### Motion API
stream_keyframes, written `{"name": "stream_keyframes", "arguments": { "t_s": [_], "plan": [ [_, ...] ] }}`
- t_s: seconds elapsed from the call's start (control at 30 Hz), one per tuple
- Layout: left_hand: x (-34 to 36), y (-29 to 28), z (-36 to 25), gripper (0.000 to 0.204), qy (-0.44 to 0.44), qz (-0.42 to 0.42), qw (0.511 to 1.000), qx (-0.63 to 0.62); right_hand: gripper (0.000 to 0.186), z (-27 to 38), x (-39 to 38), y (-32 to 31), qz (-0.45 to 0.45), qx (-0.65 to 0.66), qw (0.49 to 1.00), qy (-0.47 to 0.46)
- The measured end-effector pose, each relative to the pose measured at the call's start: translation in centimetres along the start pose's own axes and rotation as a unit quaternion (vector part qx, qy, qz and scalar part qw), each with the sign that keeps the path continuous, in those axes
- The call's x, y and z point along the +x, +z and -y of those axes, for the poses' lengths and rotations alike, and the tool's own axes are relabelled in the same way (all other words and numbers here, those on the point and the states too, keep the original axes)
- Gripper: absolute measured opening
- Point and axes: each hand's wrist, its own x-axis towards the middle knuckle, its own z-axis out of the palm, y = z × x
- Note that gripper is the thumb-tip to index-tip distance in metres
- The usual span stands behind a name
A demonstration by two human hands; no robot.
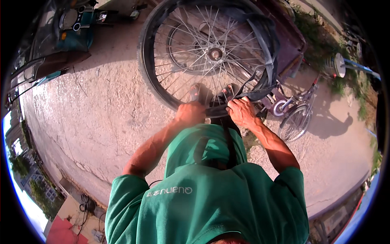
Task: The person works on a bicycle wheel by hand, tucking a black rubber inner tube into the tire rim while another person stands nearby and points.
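A large spoked bicycle wheel (pixel 215 54) is held up before me, its near edge close to my lap. A black tire (pixel 147 55) runs round the rim. Along the right side a flat, limp black inner tube (pixel 260 95) hangs partly outside the wheel, with a loose loop near the bottom. My left hand (pixel 191 113) is closed round the tire at the near edge, slightly blurred. A short way to its right, my right hand (pixel 242 110) has its fingers bent and pressed on the tube where it meets the tire. Its fingertips are partly hidden.
My sandalled feet (pixel 196 92) show behind the spokes. A small bicycle (pixel 294 118) lies to the right, beside a maroon cart-like body (pixel 290 51). At the far left stands a motor vehicle with a teal front (pixel 77 38). A white bucket (pixel 335 65) stands far right. Rough concrete (pixel 97 118) lies around.
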Motion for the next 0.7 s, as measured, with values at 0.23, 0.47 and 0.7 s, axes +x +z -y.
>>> {"name": "stream_keyframes", "arguments": {
  "t_s": [0.23,0.47,0.7],
  "plan": [
    [0.4,-1.8,0.7,0.029,0.036,0.068,0.997,0.028,0.042,1.7,-1.3,-0.8,0.061,0.004,0.998,0.032],
    [0.8,-2.4,-0.9,0.042,-0.014,0.109,0.989,0.102,0.029,2.1,-0.2,-1.7,0.130,-0.019,0.991,0.013],
    [0.3,-1.4,-1.5,0.052,-0.037,0.067,0.988,0.135,0.013,2.7,-0.2,3.7,0.064,-0.054,0.996,0.014]
  ]
}}
